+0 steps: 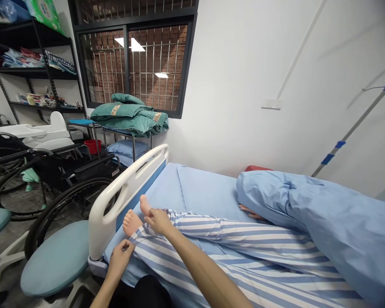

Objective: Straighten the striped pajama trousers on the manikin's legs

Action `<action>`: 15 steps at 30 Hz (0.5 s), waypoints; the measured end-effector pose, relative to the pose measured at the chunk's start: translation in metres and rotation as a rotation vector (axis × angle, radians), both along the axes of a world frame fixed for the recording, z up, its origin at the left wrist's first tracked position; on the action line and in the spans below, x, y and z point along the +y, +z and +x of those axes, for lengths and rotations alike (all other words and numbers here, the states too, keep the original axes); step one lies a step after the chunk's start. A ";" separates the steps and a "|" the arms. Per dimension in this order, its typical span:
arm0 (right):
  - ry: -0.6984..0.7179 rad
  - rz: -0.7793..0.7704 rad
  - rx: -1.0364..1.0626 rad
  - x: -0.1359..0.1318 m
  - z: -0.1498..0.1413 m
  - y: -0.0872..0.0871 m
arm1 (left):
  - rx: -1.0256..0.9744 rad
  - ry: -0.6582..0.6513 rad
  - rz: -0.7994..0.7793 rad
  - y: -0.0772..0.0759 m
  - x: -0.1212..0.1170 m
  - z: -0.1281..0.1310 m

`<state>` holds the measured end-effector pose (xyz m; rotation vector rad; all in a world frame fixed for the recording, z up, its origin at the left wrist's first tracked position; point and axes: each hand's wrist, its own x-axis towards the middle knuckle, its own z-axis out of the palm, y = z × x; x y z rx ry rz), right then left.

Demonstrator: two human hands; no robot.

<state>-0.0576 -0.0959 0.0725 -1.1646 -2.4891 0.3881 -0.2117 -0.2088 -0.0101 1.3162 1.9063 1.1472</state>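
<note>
Striped blue-and-white trousers [231, 231] cover the legs of a figure lying on the bed. Two bare feet, the nearer foot [132, 223] and the farther foot [144, 204], stick out of the cuffs, toes up. My left hand [119, 258] is closed, pinching the outer edge of the nearer trouser cuff. Over the ankles, my right hand [159, 221] is closed at the cuff's inner edge, its fingertips gathering the cloth. Part of the farther ankle is hidden behind it. A blue quilt [308, 205] covers the figure's upper part, with a hand [252, 211] showing beneath its edge.
The white footboard [98, 205] stands just beyond the feet. Left of the bed are a round stool [59, 261] and a black wheelchair [67, 175]. Folded green quilts [131, 115] lie on a rack under the window. A drip pole [353, 128] rises at the right.
</note>
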 end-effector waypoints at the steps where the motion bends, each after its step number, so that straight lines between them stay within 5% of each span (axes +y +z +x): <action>1: -0.087 -0.006 -0.036 0.004 0.009 -0.002 | 0.045 0.022 -0.047 0.002 -0.006 -0.003; 7: -0.390 0.032 -0.258 0.022 0.053 -0.023 | 0.270 0.162 -0.104 0.012 -0.033 0.021; 15: -0.410 -0.011 -0.283 0.031 0.047 -0.039 | 0.458 -0.143 0.209 0.020 -0.018 0.109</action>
